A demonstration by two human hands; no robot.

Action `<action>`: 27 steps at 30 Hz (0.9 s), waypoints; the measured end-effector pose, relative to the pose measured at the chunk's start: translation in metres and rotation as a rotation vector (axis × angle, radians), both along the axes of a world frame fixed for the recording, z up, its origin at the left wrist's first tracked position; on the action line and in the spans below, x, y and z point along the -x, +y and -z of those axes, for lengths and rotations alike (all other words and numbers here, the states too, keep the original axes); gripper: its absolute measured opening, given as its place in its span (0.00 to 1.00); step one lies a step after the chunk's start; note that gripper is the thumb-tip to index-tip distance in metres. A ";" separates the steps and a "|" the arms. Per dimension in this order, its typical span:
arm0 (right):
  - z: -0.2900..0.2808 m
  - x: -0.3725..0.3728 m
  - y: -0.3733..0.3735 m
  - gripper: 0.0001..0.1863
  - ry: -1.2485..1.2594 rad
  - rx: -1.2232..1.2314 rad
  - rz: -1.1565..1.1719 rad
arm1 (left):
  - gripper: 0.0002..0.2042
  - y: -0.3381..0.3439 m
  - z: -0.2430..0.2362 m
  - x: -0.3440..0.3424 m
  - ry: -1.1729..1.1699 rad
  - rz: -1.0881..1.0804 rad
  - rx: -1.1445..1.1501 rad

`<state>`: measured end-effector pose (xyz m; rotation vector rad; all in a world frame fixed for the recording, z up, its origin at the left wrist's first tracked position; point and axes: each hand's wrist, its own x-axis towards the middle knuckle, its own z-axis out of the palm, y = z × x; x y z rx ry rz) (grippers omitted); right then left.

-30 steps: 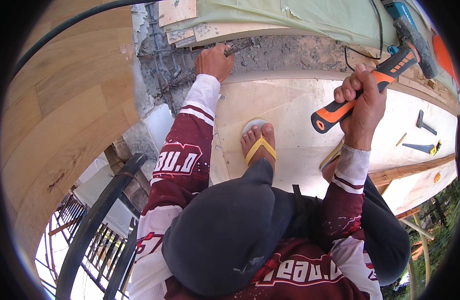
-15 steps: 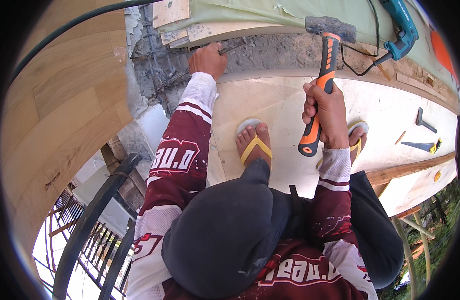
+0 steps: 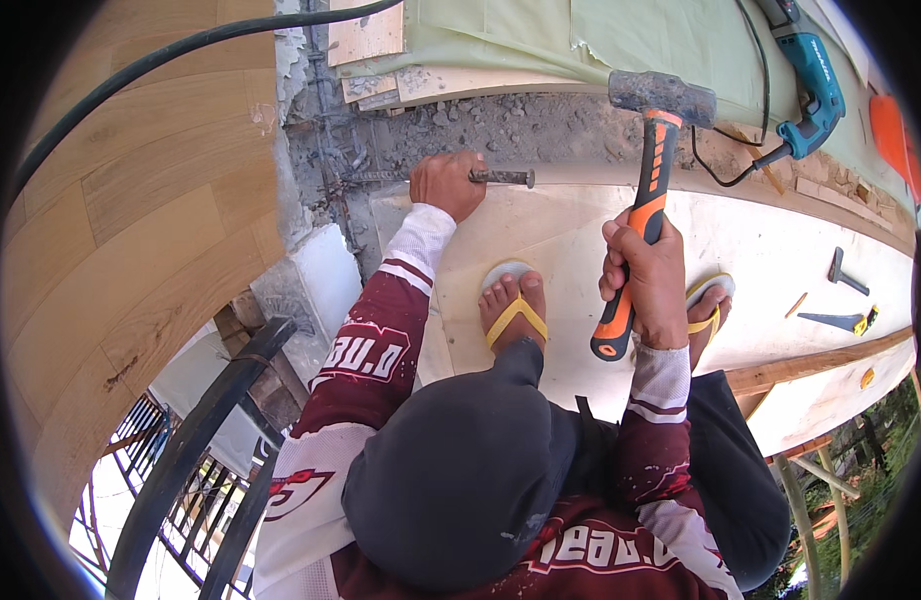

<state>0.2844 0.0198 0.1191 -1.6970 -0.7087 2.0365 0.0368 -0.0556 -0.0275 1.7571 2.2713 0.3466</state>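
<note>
My left hand (image 3: 443, 183) is closed around a dark steel chisel (image 3: 506, 176), which lies nearly sideways at the edge of a rubble-strewn concrete channel (image 3: 461, 120) with exposed rebar (image 3: 341, 177). My right hand (image 3: 645, 277) grips the orange and black handle of a sledgehammer (image 3: 662, 96). The hammer is upright in the picture, its grey head above and right of the chisel, not touching it. Pale plywood (image 3: 573, 241) lies under my sandalled feet.
A teal power drill (image 3: 813, 85) with its cord lies at upper right on green sheeting (image 3: 511, 35). A small hammer (image 3: 846, 275) and a saw (image 3: 831, 321) rest on the plywood. Wood flooring (image 3: 146, 180) is at left, beside black railing (image 3: 221, 410); a cable (image 3: 151, 62) crosses above.
The hammer has swung from a slant at upper right to upright, as my right hand moved left and lower. My left hand and chisel have come lower and rightward, the chisel now more level.
</note>
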 end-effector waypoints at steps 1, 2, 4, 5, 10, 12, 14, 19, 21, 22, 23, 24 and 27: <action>0.001 0.001 0.002 0.07 -0.021 0.014 -0.010 | 0.06 -0.002 0.000 0.000 -0.027 -0.018 0.090; 0.001 0.001 0.002 0.07 -0.036 0.024 -0.018 | 0.06 -0.007 -0.005 -0.001 -0.050 0.002 0.098; 0.004 0.001 0.004 0.07 -0.015 -0.015 -0.011 | 0.11 -0.013 -0.018 -0.001 -0.152 0.085 -0.159; 0.006 0.001 0.007 0.07 -0.037 -0.016 -0.001 | 0.13 -0.019 -0.026 -0.005 -0.203 0.161 -0.215; 0.002 0.002 0.014 0.08 -0.052 -0.062 0.023 | 0.15 -0.032 -0.040 -0.026 -0.278 0.186 -0.268; -0.008 0.006 0.018 0.08 -0.132 -0.074 0.001 | 0.15 -0.027 -0.039 -0.029 -0.313 0.161 -0.327; -0.022 0.011 0.024 0.08 -0.071 -0.231 0.005 | 0.14 -0.018 -0.043 -0.027 -0.289 0.108 -0.296; -0.070 0.024 0.053 0.08 -0.071 -0.592 -0.010 | 0.14 0.005 -0.070 -0.037 -0.388 0.073 -0.430; -0.095 0.024 0.073 0.08 -0.014 -0.733 -0.035 | 0.15 0.013 -0.078 -0.042 -0.413 0.071 -0.464; -0.107 0.024 0.084 0.08 -0.070 -0.820 -0.043 | 0.15 0.015 -0.081 -0.045 -0.423 0.069 -0.459; -0.120 0.024 0.096 0.09 -0.035 -0.908 -0.100 | 0.15 0.016 -0.084 -0.048 -0.460 0.065 -0.464; -0.133 0.026 0.110 0.10 -0.029 -0.976 -0.141 | 0.15 0.018 -0.088 -0.050 -0.494 0.061 -0.458; -0.175 0.033 0.136 0.11 -0.045 -1.032 -0.334 | 0.16 0.023 -0.099 -0.050 -0.591 0.019 -0.420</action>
